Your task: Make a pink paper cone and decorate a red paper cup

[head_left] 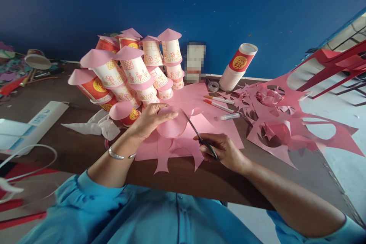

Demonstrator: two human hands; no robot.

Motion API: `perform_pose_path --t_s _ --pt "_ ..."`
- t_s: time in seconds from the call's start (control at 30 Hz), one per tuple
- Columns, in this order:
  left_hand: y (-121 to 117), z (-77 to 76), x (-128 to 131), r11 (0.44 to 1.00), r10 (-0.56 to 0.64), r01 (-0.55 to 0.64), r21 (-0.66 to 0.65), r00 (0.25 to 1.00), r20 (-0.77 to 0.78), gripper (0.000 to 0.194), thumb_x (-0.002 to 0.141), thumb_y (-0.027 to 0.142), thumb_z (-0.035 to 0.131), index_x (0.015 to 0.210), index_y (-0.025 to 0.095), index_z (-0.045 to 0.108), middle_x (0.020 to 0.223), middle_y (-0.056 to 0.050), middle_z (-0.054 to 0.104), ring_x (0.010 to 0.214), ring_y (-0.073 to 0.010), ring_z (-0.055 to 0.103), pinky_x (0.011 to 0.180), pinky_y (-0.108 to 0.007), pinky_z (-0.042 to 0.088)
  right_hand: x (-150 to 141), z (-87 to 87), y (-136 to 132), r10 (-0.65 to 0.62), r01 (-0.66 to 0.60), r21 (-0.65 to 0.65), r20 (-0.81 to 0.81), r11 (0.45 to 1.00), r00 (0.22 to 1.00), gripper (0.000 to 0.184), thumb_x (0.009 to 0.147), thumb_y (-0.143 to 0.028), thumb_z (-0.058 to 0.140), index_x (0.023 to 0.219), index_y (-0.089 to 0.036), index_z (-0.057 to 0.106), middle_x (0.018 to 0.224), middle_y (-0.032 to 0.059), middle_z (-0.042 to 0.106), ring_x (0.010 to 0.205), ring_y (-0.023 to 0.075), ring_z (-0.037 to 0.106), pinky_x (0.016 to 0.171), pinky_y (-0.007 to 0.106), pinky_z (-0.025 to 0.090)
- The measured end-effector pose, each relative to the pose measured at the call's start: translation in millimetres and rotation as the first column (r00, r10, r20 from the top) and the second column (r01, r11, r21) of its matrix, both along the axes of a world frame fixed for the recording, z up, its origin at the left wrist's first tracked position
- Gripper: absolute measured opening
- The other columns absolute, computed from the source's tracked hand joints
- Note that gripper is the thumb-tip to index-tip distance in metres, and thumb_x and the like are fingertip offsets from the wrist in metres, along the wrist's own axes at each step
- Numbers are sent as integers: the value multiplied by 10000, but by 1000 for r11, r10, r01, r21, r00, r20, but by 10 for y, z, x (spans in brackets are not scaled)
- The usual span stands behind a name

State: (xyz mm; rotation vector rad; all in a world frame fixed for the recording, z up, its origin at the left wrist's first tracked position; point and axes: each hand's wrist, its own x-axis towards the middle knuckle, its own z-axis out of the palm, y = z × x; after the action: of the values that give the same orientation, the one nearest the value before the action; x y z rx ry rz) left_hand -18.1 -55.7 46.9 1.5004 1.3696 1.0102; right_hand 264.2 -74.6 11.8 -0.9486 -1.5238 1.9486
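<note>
Pink paper cones [130, 52] roof a close cluster of decorated cup towers [135, 71] on the left of the dark table [217, 183], and nearer the middle the left hand [151, 120] pinches a round pink disc [172, 126] — thumb on top — over flat pink sheets [194, 91]. Just right of it, the right hand [224, 150] is closed around scissors [195, 130], their blades reaching up beside the disc's edge. Beyond come markers [219, 105], then a stack of cups [238, 65] standing behind them, and finally pink offcuts [281, 131] reaching past the table's edge.
</note>
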Motion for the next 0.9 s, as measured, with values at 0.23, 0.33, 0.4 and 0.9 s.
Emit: perform_pose_path --t_s 0.23,0.33,0.4,0.9 --pt "-6 13 12 1000 -13 14 -17 1000 10 621 837 570 841 611 223 377 632 57 304 641 -112 237 590 -293 231 10 -6 -2 -3 3 1 20 1000 1000 659 844 -717 901 1139 -143 765 650 -54 548 545 97 490 558 281 436" --pt "-4 17 14 1000 -14 14 -7 1000 7 605 855 567 826 609 223 394 633 56 318 637 -111 248 593 -291 248 17 -3 -5 -5 4 5 39 1000 999 679 845 -740 890 1134 -139 767 655 -45 566 542 99 497 540 277 425" --pt "-1 21 13 1000 -16 16 1 1000 3 609 862 560 825 604 224 387 626 54 317 632 -111 256 589 -291 245 22 -7 -9 -6 5 15 40 1000 999 685 850 -746 883 1134 -134 770 656 -41 571 535 97 497 525 272 415" --pt "1 -36 -9 997 -72 73 -30 997 17 658 851 591 850 626 221 355 661 56 295 655 -109 245 605 -290 221 8 8 -7 9 -10 22 30 1000 999 678 851 -750 875 1134 -140 791 639 -50 546 549 101 492 541 275 428"
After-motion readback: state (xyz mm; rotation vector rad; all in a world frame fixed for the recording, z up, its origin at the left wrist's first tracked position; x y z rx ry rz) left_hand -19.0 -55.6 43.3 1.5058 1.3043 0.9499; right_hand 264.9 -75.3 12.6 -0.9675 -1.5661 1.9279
